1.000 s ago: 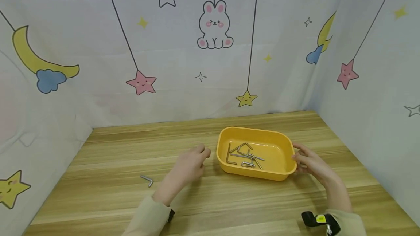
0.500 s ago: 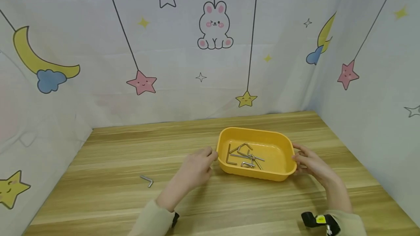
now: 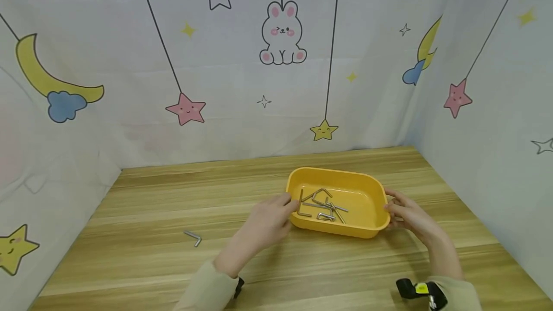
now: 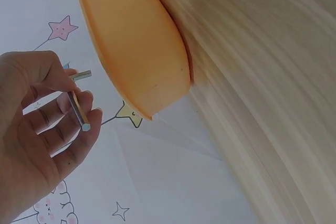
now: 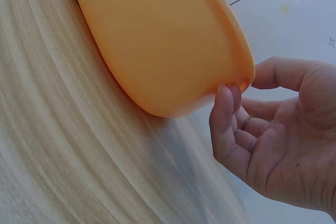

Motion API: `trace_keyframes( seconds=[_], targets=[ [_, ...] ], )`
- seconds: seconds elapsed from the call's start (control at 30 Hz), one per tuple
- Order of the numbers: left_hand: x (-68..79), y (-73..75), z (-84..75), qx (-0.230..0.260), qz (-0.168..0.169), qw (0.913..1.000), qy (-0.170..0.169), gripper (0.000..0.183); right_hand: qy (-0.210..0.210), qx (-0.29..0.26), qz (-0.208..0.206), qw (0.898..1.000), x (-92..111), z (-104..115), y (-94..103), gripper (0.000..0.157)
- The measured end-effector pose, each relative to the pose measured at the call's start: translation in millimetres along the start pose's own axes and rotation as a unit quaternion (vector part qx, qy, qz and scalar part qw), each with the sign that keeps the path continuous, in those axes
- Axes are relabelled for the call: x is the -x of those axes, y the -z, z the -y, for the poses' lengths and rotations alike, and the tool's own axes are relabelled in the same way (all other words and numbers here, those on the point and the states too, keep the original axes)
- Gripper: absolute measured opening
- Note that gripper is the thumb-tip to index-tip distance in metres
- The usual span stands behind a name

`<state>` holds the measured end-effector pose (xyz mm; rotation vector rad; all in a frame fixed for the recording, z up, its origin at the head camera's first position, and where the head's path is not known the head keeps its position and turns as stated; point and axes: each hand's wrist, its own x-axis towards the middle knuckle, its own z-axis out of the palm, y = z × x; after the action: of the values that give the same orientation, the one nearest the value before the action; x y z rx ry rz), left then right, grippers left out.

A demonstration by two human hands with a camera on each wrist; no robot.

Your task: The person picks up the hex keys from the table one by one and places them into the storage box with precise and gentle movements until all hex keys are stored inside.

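In the left wrist view my left hand (image 4: 44,108) pinches an L-shaped hex key (image 4: 79,113) between thumb and fingers, both of its ends sticking out. The head view has this left hand (image 3: 269,219) at the left end of an orange-yellow plastic tray (image 3: 341,229), its fingertips over the rim; there the held key cannot be made out. At the tray's opposite end my right hand (image 3: 410,212) grips the rim, the thumb and fingers on it in the right wrist view. Several hex keys (image 3: 317,205) lie crossed inside the tray, mostly in its left half.
A single short hex key (image 3: 193,235) lies on the wood-grain table (image 3: 142,205), left of my left forearm. White cloth (image 3: 242,133) printed with stars and rabbits hangs behind the table and along both sides.
My left hand has moved right, from beside the tray to over its left rim. The right hand and the tray have stayed where they were.
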<state>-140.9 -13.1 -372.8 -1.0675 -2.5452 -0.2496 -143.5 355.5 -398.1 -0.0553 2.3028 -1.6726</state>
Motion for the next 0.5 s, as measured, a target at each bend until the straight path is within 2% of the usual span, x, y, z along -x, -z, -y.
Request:
trace_keyframes(
  seconds=[0.5],
  targets=[
    [-20.6, -5.1, -8.1, 0.020, 0.011, 0.9995, -0.021, 0.028, 0.002, -0.007, 0.003, 1.000, -0.3, 1.4, -0.6, 0.071]
  ],
)
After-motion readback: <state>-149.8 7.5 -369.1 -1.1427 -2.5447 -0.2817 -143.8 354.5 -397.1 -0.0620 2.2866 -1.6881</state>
